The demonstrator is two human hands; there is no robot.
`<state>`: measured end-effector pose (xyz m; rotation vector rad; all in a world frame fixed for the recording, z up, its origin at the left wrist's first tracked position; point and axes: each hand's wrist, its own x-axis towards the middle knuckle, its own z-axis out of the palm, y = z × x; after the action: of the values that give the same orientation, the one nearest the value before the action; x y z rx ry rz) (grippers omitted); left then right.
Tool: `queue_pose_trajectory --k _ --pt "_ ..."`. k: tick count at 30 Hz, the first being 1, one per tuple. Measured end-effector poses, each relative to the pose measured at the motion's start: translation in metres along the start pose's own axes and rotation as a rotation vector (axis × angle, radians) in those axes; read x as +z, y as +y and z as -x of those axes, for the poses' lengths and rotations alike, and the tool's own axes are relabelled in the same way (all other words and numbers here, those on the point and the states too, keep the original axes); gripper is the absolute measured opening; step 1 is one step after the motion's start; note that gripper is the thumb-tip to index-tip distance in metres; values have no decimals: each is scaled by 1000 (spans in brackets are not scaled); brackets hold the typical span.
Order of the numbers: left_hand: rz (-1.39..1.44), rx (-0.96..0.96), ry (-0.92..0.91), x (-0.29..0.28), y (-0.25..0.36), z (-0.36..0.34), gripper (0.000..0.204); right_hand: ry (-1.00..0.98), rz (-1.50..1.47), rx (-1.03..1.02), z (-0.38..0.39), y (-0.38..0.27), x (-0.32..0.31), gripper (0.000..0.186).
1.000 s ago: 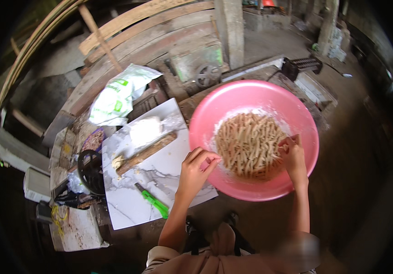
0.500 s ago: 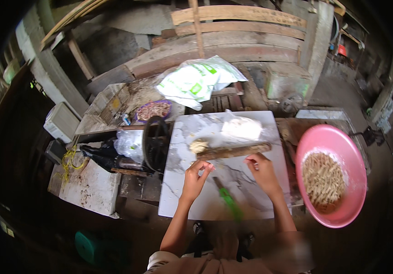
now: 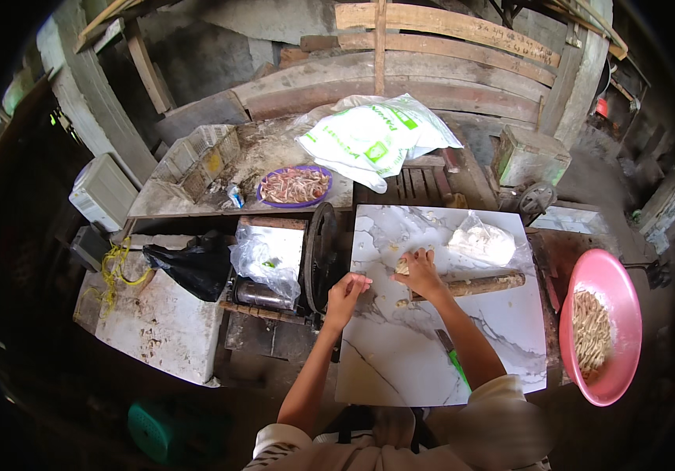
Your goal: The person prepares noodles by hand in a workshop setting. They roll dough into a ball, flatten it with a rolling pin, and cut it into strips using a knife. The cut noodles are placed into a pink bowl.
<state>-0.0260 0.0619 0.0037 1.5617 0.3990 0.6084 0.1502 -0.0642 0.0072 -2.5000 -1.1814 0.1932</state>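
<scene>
On the marble-patterned board (image 3: 384, 353), my right hand (image 3: 424, 276) has its fingers curled round a pale lump of dough (image 3: 402, 268). To its left, my left hand (image 3: 345, 298) is closed in a pinch above the board's left edge; anything between its fingertips is too small to make out. A floury wooden rolling pin (image 3: 482, 285) lies just beyond my right forearm, which crosses in front of it. Behind the pin sits a clear plastic bag of white flour (image 3: 482, 242). A knife with a green handle (image 3: 455, 363) is partly hidden by my right forearm.
At the right stands a pink basin (image 3: 626, 314) of floured strips. A hand-wheel machine (image 3: 321, 259) adjoins the board's left side, with a plastic bag (image 3: 263, 263) on it. Farther back are a purple-rimmed tray (image 3: 294, 202) of strips and a white-and-green sack (image 3: 376, 141).
My right hand has moved left from beside the rolling pin and taken hold of the dough lump. My left hand remains closed near the board's left side. The view has shifted left.
</scene>
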Motion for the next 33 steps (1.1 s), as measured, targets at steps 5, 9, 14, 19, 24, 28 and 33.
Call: queue_pose_trajectory --k 5,9,14,19,24,28,33 --pt "208 -32 -36 21 -16 -19 23 69 -24 25 -6 1 8 56" --pt "91 -60 27 31 -9 -31 20 72 -124 -18 -7 1 5 48" --pt "154 -79 29 54 -3 -49 36 270 -537 -65 -9 27 -6 38" --pt "262 -293 62 98 38 -66 65 190 -1409 178 -6 1 -76 20" --pt "548 -135 173 146 82 -71 56 355 -1537 -1 14 -35 -105 12" --pt "668 -205 142 162 86 -68 60 537 -1315 44 19 -41 -116 14" --pt "786 -325 17 172 128 -38 58 708 -1312 111 23 -32 -113 20"
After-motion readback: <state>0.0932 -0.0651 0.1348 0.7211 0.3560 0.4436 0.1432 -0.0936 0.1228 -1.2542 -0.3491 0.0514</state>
